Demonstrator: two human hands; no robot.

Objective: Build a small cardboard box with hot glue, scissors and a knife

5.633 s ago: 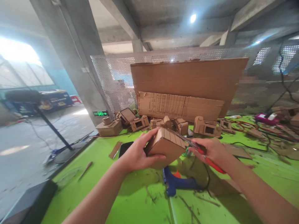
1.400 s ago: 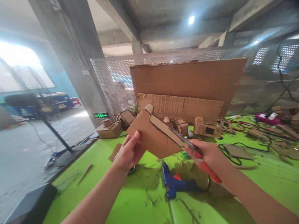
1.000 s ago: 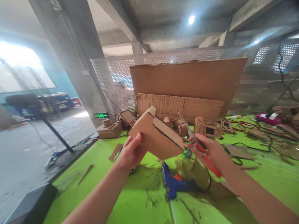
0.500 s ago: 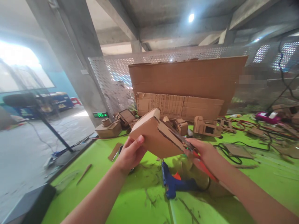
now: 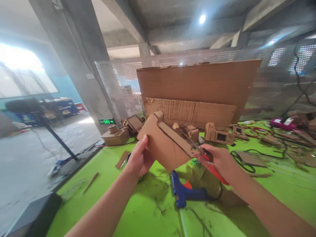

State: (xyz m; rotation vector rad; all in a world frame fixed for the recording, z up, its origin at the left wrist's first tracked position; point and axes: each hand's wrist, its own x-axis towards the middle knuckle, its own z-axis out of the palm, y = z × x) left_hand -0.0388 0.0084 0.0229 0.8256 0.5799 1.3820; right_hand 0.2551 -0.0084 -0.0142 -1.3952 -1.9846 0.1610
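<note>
My left hand (image 5: 140,158) grips the left edge of a folded piece of cardboard (image 5: 165,148), thumb on the near face, other fingers behind. The cardboard is held tilted above the table, with a narrow strip along its upper right edge. Red-handled scissors (image 5: 209,161) are in my right hand (image 5: 217,161), their metal blades at that strip's outer side. Whether the blades touch the cardboard I cannot tell. Below, a blue hot glue gun (image 5: 182,191) with an orange trigger lies on its side.
On the green table (image 5: 148,210) a row of small cardboard models (image 5: 219,134) stands at the back, before large leaning cardboard sheets (image 5: 197,82). Cables (image 5: 244,163) and scraps lie at right. A thin stick (image 5: 91,182) lies at left, near a dark box (image 5: 34,214).
The cardboard has turned slightly, so the strip on its right edge shows more of its face. The scissors have come a little away from that edge.
</note>
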